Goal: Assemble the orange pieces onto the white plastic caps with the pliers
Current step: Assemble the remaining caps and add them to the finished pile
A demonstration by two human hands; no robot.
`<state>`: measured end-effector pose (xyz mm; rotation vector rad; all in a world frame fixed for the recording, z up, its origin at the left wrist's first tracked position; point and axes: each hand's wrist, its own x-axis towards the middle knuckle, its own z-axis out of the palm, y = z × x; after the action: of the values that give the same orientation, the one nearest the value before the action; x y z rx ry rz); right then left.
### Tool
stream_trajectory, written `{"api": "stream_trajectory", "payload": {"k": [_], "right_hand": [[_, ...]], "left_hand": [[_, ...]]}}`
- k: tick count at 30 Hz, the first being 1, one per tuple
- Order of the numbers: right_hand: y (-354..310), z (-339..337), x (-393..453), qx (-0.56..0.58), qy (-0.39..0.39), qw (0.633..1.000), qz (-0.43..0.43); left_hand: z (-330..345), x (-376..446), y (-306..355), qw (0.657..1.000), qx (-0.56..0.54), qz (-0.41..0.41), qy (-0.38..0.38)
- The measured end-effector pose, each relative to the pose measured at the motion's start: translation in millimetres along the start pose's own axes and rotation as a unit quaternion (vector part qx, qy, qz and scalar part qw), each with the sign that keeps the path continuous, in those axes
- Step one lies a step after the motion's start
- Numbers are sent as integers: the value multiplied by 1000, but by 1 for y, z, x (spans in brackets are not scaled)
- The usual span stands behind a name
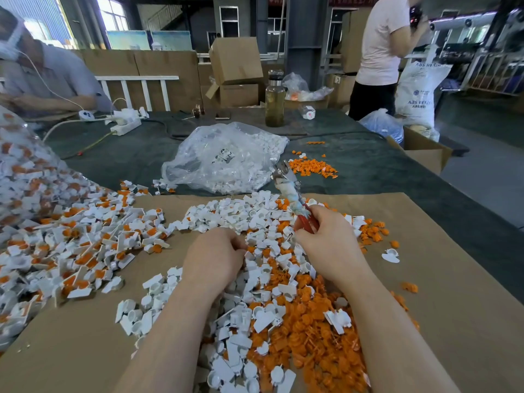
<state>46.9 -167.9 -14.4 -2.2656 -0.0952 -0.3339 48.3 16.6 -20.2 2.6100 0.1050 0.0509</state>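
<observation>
Loose white plastic caps (263,268) and small orange pieces (314,324) lie mixed in a heap on brown cardboard in front of me. My right hand (326,242) grips the red handles of the pliers (292,194), whose tape-wrapped shaft and metal jaws point up and away. My left hand (215,259) rests on the heap with its fingers curled down among the white caps; what they hold is hidden. A pile of assembled caps with orange inserts (79,242) spreads to the left.
A clear bag of white caps (224,157) lies behind the cardboard (453,307), with more orange pieces (314,165) to its right. A bottle (274,100), power strips (124,123) and boxes stand at the back. One person sits far left, another stands far right.
</observation>
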Motion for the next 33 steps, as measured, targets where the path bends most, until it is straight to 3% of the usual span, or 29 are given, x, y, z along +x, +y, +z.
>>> {"api": "stream_trajectory", "payload": {"k": [3, 8, 11, 15, 21, 23, 25, 29, 33], "right_hand": [[-1, 0, 0, -1, -9, 1000, 1], [-5, 1, -2, 88, -33, 995, 18], [-9, 1, -4, 138, -39, 989, 23], [-12, 2, -4, 160, -46, 986, 18], [-12, 3, -5, 190, -42, 981, 18], [-12, 2, -5, 191, -29, 981, 21], [-10, 1, -3, 190, -13, 981, 33], [-7, 1, -1, 202, -2, 978, 43], [-6, 3, -1, 194, -7, 980, 41]], "left_hand": [[-3, 0, 0, 991, -132, 2, 4], [-15, -4, 9, 895, -438, -16, -86], [-16, -7, 16, 853, -503, -16, -136], [-16, -8, 19, 848, -514, -10, -127], [-16, -9, 22, 865, -498, 0, -63], [-10, -6, 19, 914, -405, 14, 20], [-6, -4, 14, 970, -228, 25, 82], [5, -3, 11, 998, -14, 59, 27], [10, -2, 15, 997, 8, 73, 26]]}}
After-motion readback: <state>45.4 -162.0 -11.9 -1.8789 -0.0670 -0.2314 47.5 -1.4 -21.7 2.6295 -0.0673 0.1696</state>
